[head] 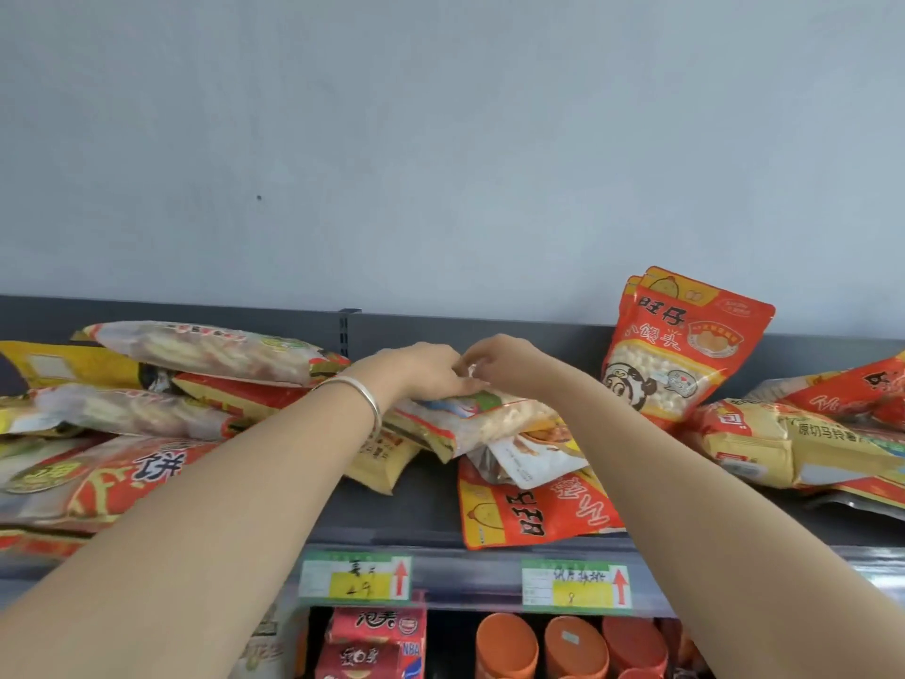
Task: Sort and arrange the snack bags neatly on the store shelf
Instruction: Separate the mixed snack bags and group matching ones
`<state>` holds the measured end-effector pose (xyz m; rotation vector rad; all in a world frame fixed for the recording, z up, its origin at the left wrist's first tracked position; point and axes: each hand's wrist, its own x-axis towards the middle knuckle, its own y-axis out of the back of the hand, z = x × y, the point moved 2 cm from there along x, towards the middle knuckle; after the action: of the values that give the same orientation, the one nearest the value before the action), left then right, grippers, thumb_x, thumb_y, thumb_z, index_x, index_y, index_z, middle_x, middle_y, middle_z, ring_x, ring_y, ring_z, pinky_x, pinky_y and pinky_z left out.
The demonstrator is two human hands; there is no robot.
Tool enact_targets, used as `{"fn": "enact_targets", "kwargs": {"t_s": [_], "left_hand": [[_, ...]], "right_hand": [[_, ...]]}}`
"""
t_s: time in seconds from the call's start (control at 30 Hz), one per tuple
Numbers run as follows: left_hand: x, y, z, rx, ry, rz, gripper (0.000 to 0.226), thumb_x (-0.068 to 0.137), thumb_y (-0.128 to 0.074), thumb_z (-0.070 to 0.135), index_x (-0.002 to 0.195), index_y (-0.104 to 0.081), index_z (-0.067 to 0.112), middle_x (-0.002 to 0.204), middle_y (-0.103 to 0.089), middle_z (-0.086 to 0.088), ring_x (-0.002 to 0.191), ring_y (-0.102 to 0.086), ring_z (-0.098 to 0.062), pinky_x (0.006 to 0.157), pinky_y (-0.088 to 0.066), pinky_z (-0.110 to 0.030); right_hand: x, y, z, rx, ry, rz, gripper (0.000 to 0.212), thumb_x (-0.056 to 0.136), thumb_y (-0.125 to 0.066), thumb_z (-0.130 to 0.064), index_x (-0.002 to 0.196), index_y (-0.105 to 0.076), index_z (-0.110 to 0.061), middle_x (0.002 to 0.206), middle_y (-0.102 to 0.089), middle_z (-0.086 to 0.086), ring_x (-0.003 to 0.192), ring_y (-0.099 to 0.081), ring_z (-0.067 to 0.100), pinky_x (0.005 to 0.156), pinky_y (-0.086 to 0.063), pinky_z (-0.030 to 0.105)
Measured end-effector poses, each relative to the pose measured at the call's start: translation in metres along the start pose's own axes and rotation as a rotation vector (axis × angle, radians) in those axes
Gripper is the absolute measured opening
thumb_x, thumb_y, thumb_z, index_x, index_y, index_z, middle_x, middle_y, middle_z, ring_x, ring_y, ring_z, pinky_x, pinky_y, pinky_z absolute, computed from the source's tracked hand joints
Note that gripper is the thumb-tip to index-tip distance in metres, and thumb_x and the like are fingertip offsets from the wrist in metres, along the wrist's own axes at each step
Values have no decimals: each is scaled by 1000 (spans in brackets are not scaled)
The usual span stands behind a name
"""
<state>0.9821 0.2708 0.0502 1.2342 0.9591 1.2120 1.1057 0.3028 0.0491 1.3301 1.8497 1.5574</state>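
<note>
On the top shelf (392, 517), both hands meet over a clear-windowed snack bag (489, 421) lying flat on a small heap in the middle. My left hand (421, 372), with a silver bangle at the wrist, and my right hand (499, 362) pinch the bag's far top edge. Under it lie a white-backed bag (534, 463), a yellow bag (379, 463) and a flat red Wangzai bag (529, 512). To the right, a red Wangzai bag (680, 350) stands upright against the shelf back. A stack of red and yellow bags (161, 379) fills the left side.
More yellow and red bags (803, 443) lie jumbled at the right end. Two price labels (355, 578) hang on the shelf's front rail. Below are red snack packs (372, 644) and orange tubs (573, 644). A grey wall rises behind the shelf.
</note>
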Motion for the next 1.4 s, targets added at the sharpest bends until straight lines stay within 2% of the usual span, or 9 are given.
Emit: {"fn": "enact_targets", "kwargs": {"t_s": [0.37, 0.8, 0.87, 0.93, 1.0, 1.1, 1.17, 1.27, 1.4], "left_hand": [[-94, 0, -145, -82, 164, 600, 22, 94, -47, 33, 109, -64, 34, 115, -63, 7, 101, -60, -16, 76, -50, -33], [-140, -19, -261, -83, 414, 628, 27, 94, -50, 25, 119, -59, 29, 126, -57, 1, 107, -58, -22, 84, -50, -41], [-142, -19, -267, -47, 436, 650, 33, 94, -50, 25, 126, -54, 29, 130, -54, 0, 110, -56, -22, 91, -46, -41], [-143, -17, -271, -7, 443, 677, 40, 93, -51, 25, 133, -46, 29, 134, -49, 0, 111, -54, -22, 93, -41, -41], [-142, -16, -275, 13, 444, 693, 46, 93, -52, 26, 137, -41, 30, 136, -48, 0, 110, -55, -21, 92, -42, -40], [-141, -16, -282, -10, 454, 698, 51, 92, -53, 25, 140, -36, 29, 138, -45, -3, 108, -56, -21, 90, -45, -39], [-139, -15, -290, -59, 453, 718, 56, 92, -55, 23, 142, -31, 28, 139, -42, -6, 102, -58, -22, 85, -50, -39], [-133, -9, -300, -125, 414, 752, 67, 91, -56, 21, 147, -19, 26, 146, -29, -11, 110, -54, -28, 82, -52, -39], [-132, 5, -309, 120, 414, 841, 79, 89, -59, 25, 148, -7, 30, 152, -12, -19, 141, -17, -35, 110, -28, -48]], "right_hand": [[17, -54, -120, -11, 123, 72, 37, 92, -50, -20, 129, -57, -22, 131, -60, -1, 118, -56, 19, 98, -48, 40], [55, -107, -214, -258, 457, 305, 29, 96, -46, -12, 121, -62, -16, 122, -55, 6, 112, -51, 26, 80, -49, 37], [61, -116, -218, -379, 512, 412, 29, 93, -51, -12, 119, -62, -18, 122, -57, 7, 113, -53, 29, 87, -46, 39], [70, -123, -215, -470, 431, 522, 46, 90, -60, -21, 134, -49, -27, 138, -48, 9, 126, -46, 34, 103, -36, 47], [81, -126, -207, -520, 272, 412, 79, 86, -65, -30, 149, -17, -34, 152, -29, 12, 138, -31, 39, 110, -25, 55], [96, -130, -199, -551, 108, 265, 99, 85, -67, -26, 150, 7, -36, 151, -28, 16, 134, -36, 41, 103, -36, 52], [100, -133, -200, -545, 78, 275, 93, 86, -64, -20, 151, 2, -32, 130, -49, 12, 107, -56, 34, 81, -45, 42], [102, -132, -203, -546, 80, 344, 48, 88, -54, -9, 131, -39, -23, 82, -51, 0, 70, -51, 25, 61, -36, 34], [103, -123, -220, -526, 90, 498, 34, 90, -50, -8, 119, -47, -25, 84, -55, 0, 73, -58, 28, 61, -31, 32]]}}
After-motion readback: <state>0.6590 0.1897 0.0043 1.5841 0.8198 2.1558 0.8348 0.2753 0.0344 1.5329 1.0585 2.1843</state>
